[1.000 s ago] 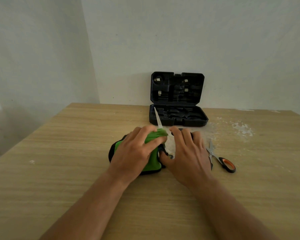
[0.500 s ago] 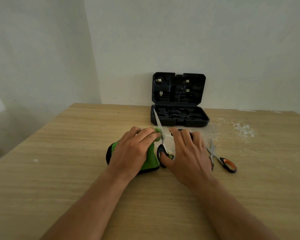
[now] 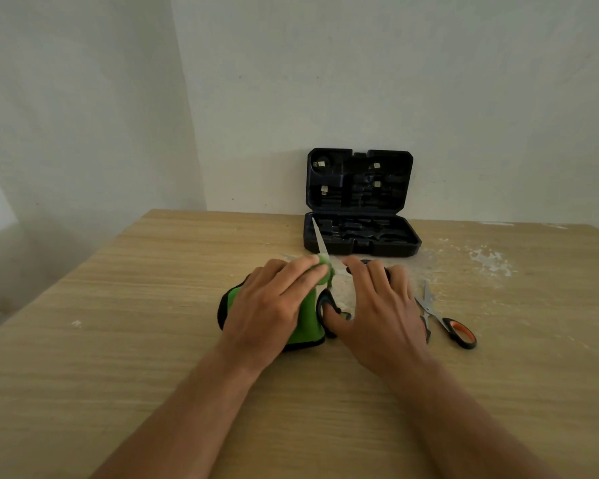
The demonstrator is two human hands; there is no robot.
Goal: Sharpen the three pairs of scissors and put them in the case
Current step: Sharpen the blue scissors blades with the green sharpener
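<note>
A pair of scissors with a black and blue handle [image 3: 325,304] lies on the table, one blade [image 3: 320,243] pointing away toward the case. My left hand [image 3: 270,305] grips a green and black sharpening pad [image 3: 306,316] and pinches its green tip around that blade. My right hand [image 3: 377,312] lies flat on the scissors, fingers spread, thumb at the handle loop. A dark part [image 3: 363,263] shows under its fingertips. Right of it lies a second pair with an orange and black handle [image 3: 459,335]. The open black case [image 3: 360,236] stands at the back.
The wooden table [image 3: 153,340] meets a pale wall behind the case. White dusty smears [image 3: 488,261] mark the surface right of the case. The table's left edge runs diagonally toward me.
My left hand's fingers have shifted along the blade with the green tip, and the scissors' handle loop, hidden before, now shows between my hands. My right hand has stayed put.
</note>
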